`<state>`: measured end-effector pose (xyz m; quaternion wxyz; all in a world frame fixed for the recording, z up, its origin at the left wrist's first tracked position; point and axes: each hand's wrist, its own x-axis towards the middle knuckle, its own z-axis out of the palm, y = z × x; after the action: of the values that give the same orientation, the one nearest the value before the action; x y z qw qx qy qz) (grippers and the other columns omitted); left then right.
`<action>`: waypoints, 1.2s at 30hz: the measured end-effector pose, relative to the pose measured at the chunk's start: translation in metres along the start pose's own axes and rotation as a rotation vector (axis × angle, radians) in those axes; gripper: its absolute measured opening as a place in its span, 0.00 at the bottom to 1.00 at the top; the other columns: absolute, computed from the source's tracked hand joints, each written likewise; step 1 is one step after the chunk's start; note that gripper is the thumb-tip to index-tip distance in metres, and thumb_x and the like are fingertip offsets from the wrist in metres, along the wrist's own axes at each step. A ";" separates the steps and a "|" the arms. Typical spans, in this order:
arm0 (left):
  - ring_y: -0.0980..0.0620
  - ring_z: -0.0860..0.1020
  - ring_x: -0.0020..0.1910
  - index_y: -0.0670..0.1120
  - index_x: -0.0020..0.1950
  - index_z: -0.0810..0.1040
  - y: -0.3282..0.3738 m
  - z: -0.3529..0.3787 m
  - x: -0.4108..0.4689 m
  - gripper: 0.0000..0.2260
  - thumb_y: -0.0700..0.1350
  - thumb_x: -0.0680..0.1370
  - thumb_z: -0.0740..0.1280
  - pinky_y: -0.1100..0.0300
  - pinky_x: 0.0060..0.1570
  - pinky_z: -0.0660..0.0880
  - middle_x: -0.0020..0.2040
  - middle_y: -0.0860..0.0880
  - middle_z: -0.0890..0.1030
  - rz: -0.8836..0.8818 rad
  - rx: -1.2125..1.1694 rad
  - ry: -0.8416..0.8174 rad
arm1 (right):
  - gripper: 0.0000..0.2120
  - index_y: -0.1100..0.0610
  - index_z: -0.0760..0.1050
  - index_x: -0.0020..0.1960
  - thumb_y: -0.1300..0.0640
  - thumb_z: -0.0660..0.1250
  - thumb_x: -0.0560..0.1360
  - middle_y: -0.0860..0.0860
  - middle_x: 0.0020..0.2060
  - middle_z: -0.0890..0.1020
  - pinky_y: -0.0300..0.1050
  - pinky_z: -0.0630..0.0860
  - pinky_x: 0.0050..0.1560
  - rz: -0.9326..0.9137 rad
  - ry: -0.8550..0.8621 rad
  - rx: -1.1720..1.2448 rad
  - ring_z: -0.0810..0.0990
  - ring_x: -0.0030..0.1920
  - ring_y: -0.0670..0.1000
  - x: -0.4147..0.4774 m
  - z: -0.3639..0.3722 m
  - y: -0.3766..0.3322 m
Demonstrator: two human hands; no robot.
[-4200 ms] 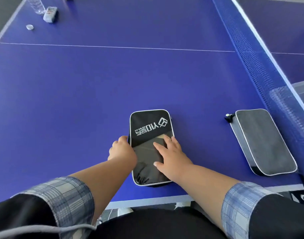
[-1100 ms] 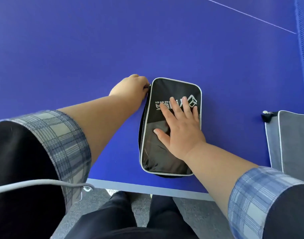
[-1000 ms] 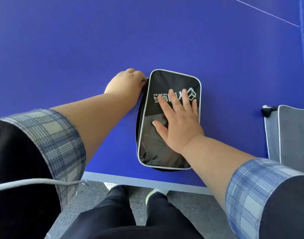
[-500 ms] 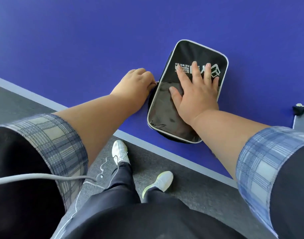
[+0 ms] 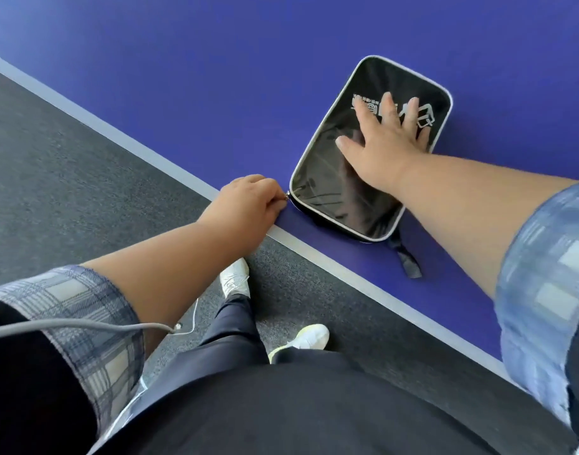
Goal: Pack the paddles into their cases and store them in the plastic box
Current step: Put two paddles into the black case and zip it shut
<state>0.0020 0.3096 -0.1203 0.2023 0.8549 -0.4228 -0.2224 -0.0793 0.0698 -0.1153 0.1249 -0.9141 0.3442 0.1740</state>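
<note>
A black paddle case [image 5: 334, 192] with grey piping and white lettering lies flat near the front edge of the blue table [image 5: 235, 80]. My right hand [image 5: 385, 146] presses flat on top of it, fingers spread over the lettering. My left hand [image 5: 248, 205] is at the case's near left corner, fingers pinched on the small metal zipper pull [image 5: 287, 197]. A dark strap [image 5: 406, 257] trails from the case's near end. No paddle shows; the case's inside is hidden.
The table's pale front edge [image 5: 330, 257] runs diagonally across the view. Below it lie dark grey carpet [image 5: 68, 152] and my white shoes [image 5: 235, 280]. A grey cable [image 5: 84, 326] hangs across my left sleeve.
My left hand has slid the zipper pull from the case's far left corner down its left side to the near corner. The second grey case has dropped out of view.
</note>
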 end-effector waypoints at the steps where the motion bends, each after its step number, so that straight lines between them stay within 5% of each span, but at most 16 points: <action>1: 0.45 0.75 0.51 0.46 0.51 0.78 0.001 0.000 0.000 0.07 0.47 0.81 0.63 0.51 0.52 0.72 0.48 0.49 0.77 -0.017 -0.005 -0.002 | 0.36 0.36 0.42 0.79 0.31 0.52 0.76 0.52 0.82 0.42 0.70 0.42 0.76 -0.046 -0.053 0.016 0.34 0.79 0.64 0.001 -0.006 0.007; 7: 0.43 0.76 0.49 0.49 0.51 0.77 -0.001 -0.005 0.013 0.07 0.49 0.81 0.61 0.48 0.50 0.75 0.51 0.48 0.75 -0.100 0.047 0.020 | 0.30 0.39 0.47 0.80 0.36 0.45 0.80 0.53 0.82 0.48 0.71 0.44 0.76 -0.528 0.055 -0.376 0.42 0.81 0.61 -0.010 -0.007 0.035; 17: 0.42 0.77 0.48 0.47 0.53 0.79 -0.021 -0.023 0.048 0.09 0.48 0.80 0.61 0.52 0.45 0.71 0.53 0.46 0.80 -0.319 -0.025 0.224 | 0.27 0.35 0.44 0.79 0.36 0.43 0.81 0.51 0.82 0.44 0.74 0.39 0.73 -0.090 0.135 -0.095 0.39 0.81 0.58 -0.005 0.022 -0.019; 27: 0.42 0.75 0.52 0.46 0.52 0.80 -0.005 0.007 0.000 0.08 0.47 0.81 0.63 0.49 0.52 0.73 0.51 0.45 0.77 -0.138 -0.008 0.157 | 0.23 0.32 0.49 0.78 0.38 0.43 0.83 0.48 0.82 0.47 0.80 0.43 0.70 -0.107 0.173 -0.095 0.40 0.80 0.64 -0.008 0.025 -0.025; 36: 0.48 0.77 0.45 0.52 0.46 0.80 0.051 0.047 -0.027 0.10 0.53 0.80 0.61 0.52 0.41 0.77 0.42 0.54 0.73 -0.089 -0.037 0.019 | 0.23 0.31 0.47 0.78 0.38 0.43 0.83 0.47 0.82 0.46 0.80 0.43 0.71 -0.075 0.170 -0.075 0.40 0.80 0.63 -0.007 0.024 -0.030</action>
<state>-0.0709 0.2959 -0.1255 0.2122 0.8711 -0.3779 -0.2307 -0.0694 0.1039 -0.1311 0.0676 -0.9418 0.3124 0.1039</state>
